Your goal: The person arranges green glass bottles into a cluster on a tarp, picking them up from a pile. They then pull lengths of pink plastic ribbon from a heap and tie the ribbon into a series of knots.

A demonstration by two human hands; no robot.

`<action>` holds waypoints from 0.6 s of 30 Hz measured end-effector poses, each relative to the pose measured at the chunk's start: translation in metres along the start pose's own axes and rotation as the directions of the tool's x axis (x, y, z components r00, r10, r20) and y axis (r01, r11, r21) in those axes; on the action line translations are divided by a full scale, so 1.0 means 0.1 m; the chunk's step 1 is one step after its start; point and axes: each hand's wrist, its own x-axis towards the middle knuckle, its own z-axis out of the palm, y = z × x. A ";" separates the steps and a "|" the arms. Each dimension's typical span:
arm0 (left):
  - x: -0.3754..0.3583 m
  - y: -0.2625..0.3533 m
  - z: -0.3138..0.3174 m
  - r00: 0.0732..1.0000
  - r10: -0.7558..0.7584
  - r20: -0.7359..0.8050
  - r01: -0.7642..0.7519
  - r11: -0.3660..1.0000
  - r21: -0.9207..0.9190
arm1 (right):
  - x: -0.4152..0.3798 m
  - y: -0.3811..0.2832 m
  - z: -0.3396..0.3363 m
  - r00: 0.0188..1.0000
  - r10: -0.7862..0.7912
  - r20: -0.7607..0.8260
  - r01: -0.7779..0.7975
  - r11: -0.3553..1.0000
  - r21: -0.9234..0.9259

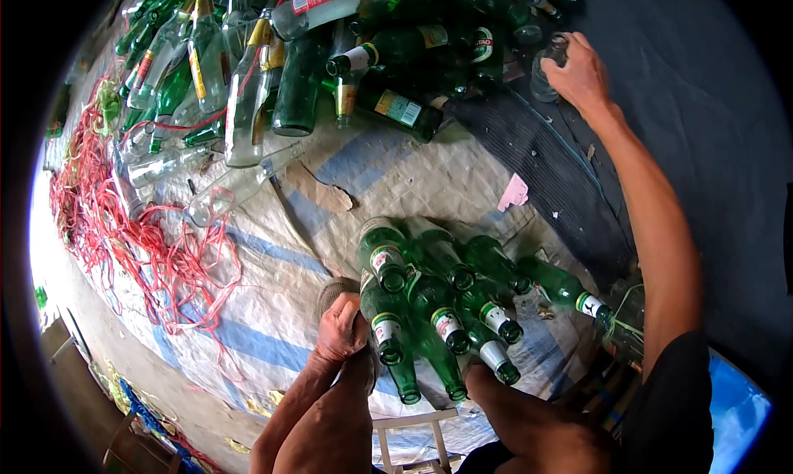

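Note:
My right hand (582, 73) is stretched out to the upper right, its fingers wrapped around a small clear glass bottle (543, 84) on the dark ground. The bottle's mouth points up between thumb and fingers. My left hand (342, 327) is closed in a fist beside my left knee; whatever it may hold is hidden. Just right of that fist lies a stack of green glass bottles (434, 299), their necks pointing toward me. One more green bottle (564, 286) lies at an angle to the right of the stack.
A large heap of green and clear bottles (296, 94) spreads across the upper left. Tangled pink plastic strips (149, 243) lie at the left on the blue-striped woven sheet (273, 342). A pink scrap (514, 192) rests near the dark mat (529, 148).

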 end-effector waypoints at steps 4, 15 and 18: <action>0.00 0.03 0.00 1.000 -0.020 0.004 0.020 1.000 -0.022 | -0.24 -0.12 -0.39 0.995 0.104 -0.013 -0.099 0.977 0.190; -0.02 0.09 -0.07 1.000 -0.008 0.021 0.008 1.000 -0.004 | -0.62 -1.52 -0.79 0.976 -0.152 0.155 0.024 0.785 0.619; -0.04 0.07 -0.05 1.000 0.012 0.003 -0.012 1.000 -0.008 | -0.66 -1.93 -0.79 0.961 -0.208 0.182 0.030 0.734 0.679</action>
